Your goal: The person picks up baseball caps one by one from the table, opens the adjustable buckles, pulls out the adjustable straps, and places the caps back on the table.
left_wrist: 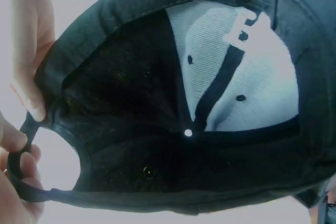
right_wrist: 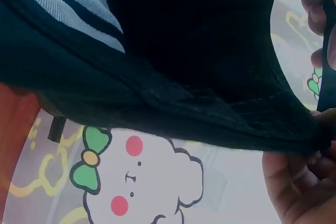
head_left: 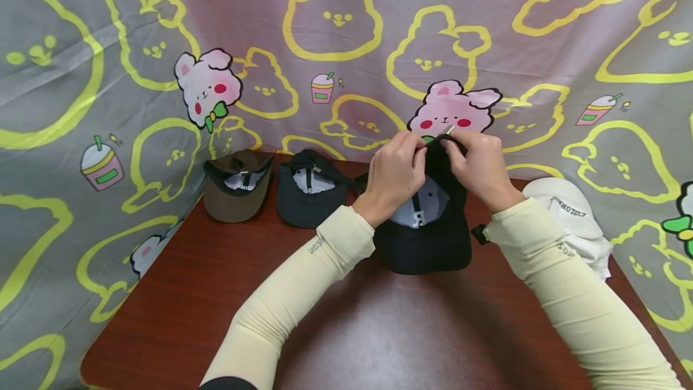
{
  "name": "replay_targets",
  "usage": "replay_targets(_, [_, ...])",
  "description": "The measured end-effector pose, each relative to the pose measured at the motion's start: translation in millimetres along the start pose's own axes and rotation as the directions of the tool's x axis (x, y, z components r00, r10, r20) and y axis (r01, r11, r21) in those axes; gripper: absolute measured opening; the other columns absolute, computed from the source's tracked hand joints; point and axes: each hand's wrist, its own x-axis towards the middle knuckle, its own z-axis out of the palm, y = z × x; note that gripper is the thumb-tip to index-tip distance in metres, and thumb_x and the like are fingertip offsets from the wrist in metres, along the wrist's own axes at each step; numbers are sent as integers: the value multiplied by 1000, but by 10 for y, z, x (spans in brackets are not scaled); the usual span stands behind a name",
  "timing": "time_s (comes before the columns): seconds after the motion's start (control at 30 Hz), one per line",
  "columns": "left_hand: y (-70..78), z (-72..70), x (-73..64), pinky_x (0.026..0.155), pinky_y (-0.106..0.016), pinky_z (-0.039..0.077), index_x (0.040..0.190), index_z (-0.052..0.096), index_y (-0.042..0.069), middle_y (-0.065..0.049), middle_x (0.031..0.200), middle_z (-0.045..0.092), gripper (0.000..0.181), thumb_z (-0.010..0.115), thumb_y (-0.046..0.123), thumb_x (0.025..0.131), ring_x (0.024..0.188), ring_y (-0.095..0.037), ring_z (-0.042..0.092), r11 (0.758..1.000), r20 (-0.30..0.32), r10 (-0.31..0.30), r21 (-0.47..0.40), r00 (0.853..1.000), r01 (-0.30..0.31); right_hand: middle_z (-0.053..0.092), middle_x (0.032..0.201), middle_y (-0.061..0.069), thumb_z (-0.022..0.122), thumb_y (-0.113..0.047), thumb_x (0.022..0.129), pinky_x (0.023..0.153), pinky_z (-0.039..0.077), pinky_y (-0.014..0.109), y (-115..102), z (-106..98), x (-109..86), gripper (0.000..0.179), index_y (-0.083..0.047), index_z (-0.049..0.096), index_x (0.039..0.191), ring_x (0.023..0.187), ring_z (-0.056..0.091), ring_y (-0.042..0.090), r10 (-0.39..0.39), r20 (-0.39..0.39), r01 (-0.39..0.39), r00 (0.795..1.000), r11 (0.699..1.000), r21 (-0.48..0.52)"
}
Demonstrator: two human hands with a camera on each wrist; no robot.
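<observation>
A black baseball cap (head_left: 428, 254) is held up above the table, its brim toward me and its light grey inner front panel (left_wrist: 247, 87) showing. My left hand (head_left: 395, 170) pinches the back of it on one side. Opposite, my right hand (head_left: 482, 164) pinches the same back edge with thumb and fingers. The left wrist view shows the adjusting strap (left_wrist: 34, 193) curving across the back opening, between the fingers of both hands. A small pale piece (head_left: 449, 129) sticks up by my right fingertips; its kind cannot be told.
On the table (head_left: 178, 294), a brown cap (head_left: 235, 203) and a dark cap (head_left: 308, 212) lie inside up at the back left. White headwear with lettering (head_left: 568, 209) lies at the right, partly behind my right arm. A patterned cloth (head_left: 346, 23) hangs around the table.
</observation>
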Motion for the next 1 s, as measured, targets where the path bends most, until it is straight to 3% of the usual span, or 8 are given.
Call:
replay_targets(0.2, [-54, -61, 61, 75, -23, 57, 97, 68, 6, -6, 94, 69, 11, 60, 13, 96, 82, -14, 68, 999, -39, -26, -48, 999, 24, 73, 82, 21, 63, -4, 93, 65, 53, 48, 16, -9, -11, 11, 5, 68, 90, 67, 66, 34, 29, 2, -29, 1000, 1000, 11])
replay_targets(0.27, [-66, -80, 90, 78, -24, 57, 98, 69, 5, -6, 95, 70, 12, 59, 12, 96, 84, -14, 68, 997, -44, -40, -61, 998, 38, 74, 84, 22, 64, -4, 92, 67, 53, 48, 12, -16, -12, 13, 6, 65, 100, 68, 68, 35, 68, -6, -68, 998, 998, 17])
replay_targets(0.37, [-66, -102, 130, 79, -25, 57, 99, 69, 6, -6, 96, 71, 13, 59, 14, 97, 86, -15, 69, 996, -17, -63, -58, 998, 62, 76, 95, 23, 68, -5, 91, 74, 55, 50, -7, -26, -17, 31, 6, 60, 118, 77, 73, 37, 109, -13, -109, 994, 993, 41])
replay_targets(0.47, [-59, -109, 158, 79, -26, 57, 101, 70, 7, -6, 99, 72, 15, 58, 15, 98, 87, -15, 69, 996, 32, -80, -44, 996, 81, 76, 92, 21, 71, -6, 89, 72, 55, 46, -16, -29, -22, 30, 5, 63, 115, 74, 71, 34, 64, -24, -63, 998, 997, 33])
replay_targets(0.6, [-51, -104, 176, 80, -25, 56, 105, 71, 9, -4, 102, 73, 17, 58, 16, 98, 88, -14, 69, 995, 90, -81, -57, 993, 86, 70, 89, 19, 77, -5, 84, 68, 45, 26, -20, -36, -27, 14, 3, 73, 95, 70, 63, 29, -48, -52, 50, 997, 998, 37])
replay_targets(0.83, [0, -104, 194, 82, -25, 55, 110, 70, 11, -2, 105, 74, 18, 56, 18, 100, 88, -14, 69, 995, 199, -42, -80, 979, 59, 66, 118, 21, 76, -1, 83, 73, 35, 1, -38, -43, -28, 19, 7, 66, 96, 68, 65, 28, -84, -78, 89, 993, 994, 63])
replay_targets(0.9, [9, -103, 200, 83, -24, 55, 110, 70, 11, -2, 106, 74, 19, 56, 19, 101, 88, -13, 69, 995, 218, -34, -85, 975, 53, 67, 116, 20, 76, -1, 83, 72, 40, 3, -45, -58, -34, 25, 6, 62, 103, 67, 66, 28, -71, -66, 75, 995, 995, 59])
replay_targets(1.0, [-4, -107, 203, 85, -23, 54, 110, 70, 10, -3, 107, 74, 18, 56, 18, 100, 90, -13, 68, 994, 225, -20, -98, 974, 43, 70, 105, 19, 75, 1, 84, 71, 53, 19, -57, -71, -30, 33, 5, 61, 113, 69, 68, 28, -93, -48, 95, 994, 994, 49])
